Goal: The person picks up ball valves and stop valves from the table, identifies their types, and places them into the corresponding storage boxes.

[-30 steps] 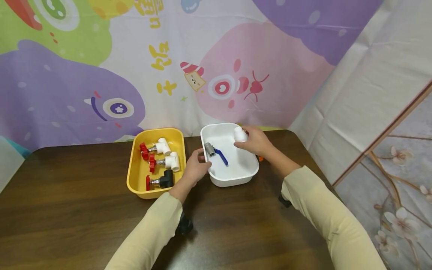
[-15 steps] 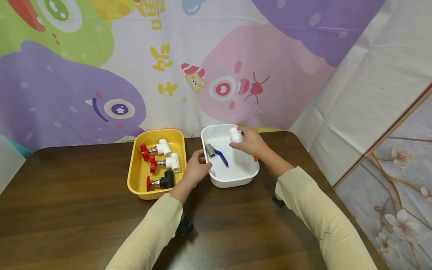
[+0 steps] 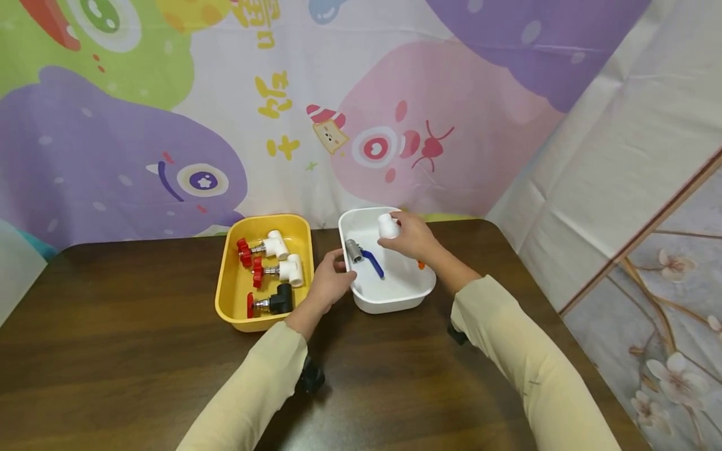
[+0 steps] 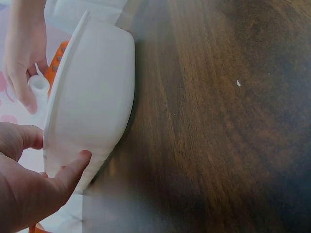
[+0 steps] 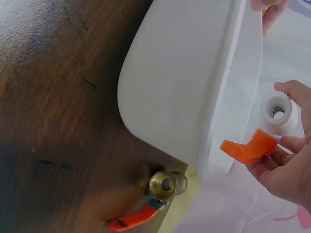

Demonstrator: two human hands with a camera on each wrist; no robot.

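Note:
My right hand holds a white plastic ball valve above the white tub. The valve's orange lever handle sticks out below the fingers in the right wrist view, and its ribbed round end shows there too. With thumb and fingers, my left hand grips the tub's left rim; in the left wrist view a fingertip lies against the outer wall. Inside the tub, along its left side, lies a metal ball valve with a blue lever.
A yellow tub to the left holds two white valves and a black valve, all with red handles. A brass valve with an orange-red lever lies on the table beside the white tub. A printed cloth hangs behind.
My right hand has moved a little left over the white tub, carrying the white ball valve with it. The left hand keeps its place on the rim.

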